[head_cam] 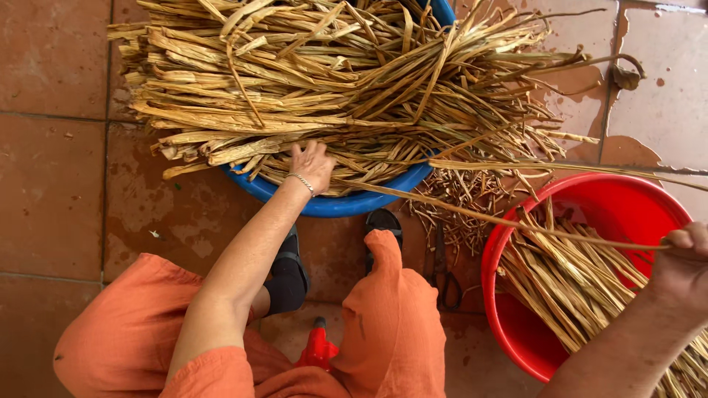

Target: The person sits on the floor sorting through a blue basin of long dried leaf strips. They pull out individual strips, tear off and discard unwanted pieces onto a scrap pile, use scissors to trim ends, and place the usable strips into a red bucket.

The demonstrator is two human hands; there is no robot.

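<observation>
Nearest us, at five o'clock, our right hand is closed around one long dried strand that runs from the fist over the red bucket, which is part full of cut strips. At eleven o'clock our left hand lies in the heap of dried stalks heaped over the blue basin; the fingers are buried, so we cannot tell their grip. We judge the strand could snag in the tangle and drag loose stalks over the basin's near rim. Scissors lie on the wet floor tiles between basin and bucket, near our sandalled feet. Open room lies at nine o'clock.
</observation>
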